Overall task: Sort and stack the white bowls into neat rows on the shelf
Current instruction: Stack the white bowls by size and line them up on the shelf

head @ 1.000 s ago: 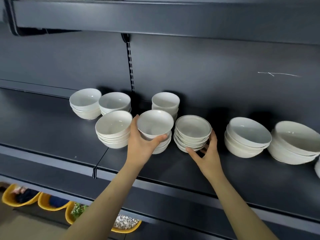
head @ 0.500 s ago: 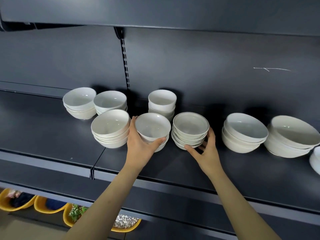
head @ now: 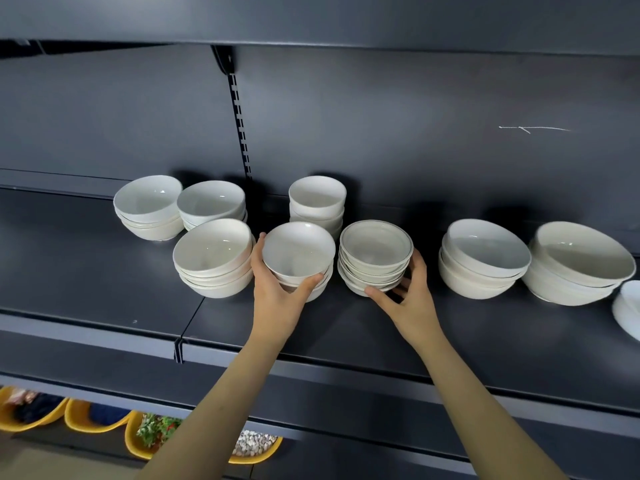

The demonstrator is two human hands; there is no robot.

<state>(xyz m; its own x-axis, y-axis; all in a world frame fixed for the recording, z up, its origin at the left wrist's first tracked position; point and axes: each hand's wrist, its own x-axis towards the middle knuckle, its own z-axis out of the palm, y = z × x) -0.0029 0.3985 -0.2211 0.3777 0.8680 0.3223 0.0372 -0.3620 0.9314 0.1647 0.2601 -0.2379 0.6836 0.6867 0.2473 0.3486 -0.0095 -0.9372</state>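
Stacks of white bowls stand on a dark shelf (head: 104,292). My left hand (head: 277,296) grips the top small bowl (head: 298,249) of a short front stack, thumb on its near side and fingers round the left. My right hand (head: 410,299) holds a stack of shallow rimmed bowls (head: 375,252) just to the right, thumb at the base and fingers round the right side. A taller stack of small bowls (head: 317,197) stands behind them. To the left are three stacks: a front stack (head: 213,252), a back stack (head: 211,202) and a far-left stack (head: 149,202).
Two stacks of wider bowls (head: 485,254) (head: 581,261) stand to the right, and part of another white dish (head: 628,306) shows at the right edge. An upper shelf (head: 311,19) hangs overhead. Yellow bins (head: 97,424) sit below the shelf.
The view has shifted slightly. Both hands stay on the same bowls; the bowl in my left hand has sunk closer onto its stack.
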